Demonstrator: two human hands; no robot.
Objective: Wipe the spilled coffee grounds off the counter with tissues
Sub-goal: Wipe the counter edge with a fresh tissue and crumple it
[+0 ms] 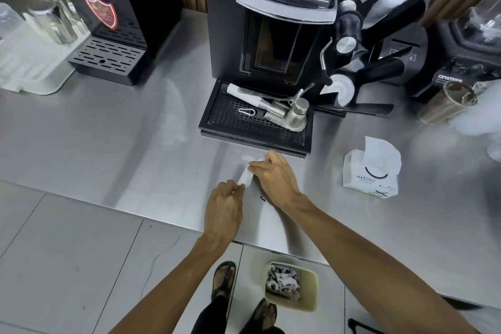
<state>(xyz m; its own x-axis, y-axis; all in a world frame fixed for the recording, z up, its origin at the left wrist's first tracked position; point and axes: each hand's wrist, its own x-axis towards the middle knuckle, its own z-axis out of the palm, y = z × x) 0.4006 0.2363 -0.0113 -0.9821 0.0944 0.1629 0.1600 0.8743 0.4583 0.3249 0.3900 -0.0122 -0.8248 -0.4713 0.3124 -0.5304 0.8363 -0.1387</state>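
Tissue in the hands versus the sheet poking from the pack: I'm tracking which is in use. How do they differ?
The held tissue is bunched into a narrow strip; the pack sheet stands broad and open. The held tissue is pinched by the left hand and right hand; the pack sheet rises untouched from its pack. Both are white.

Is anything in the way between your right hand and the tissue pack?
No, nothing visible. Only bare counter lies between the right hand and the tissue pack. Both that hand and the left hand pinch a tissue in front of the drip tray.
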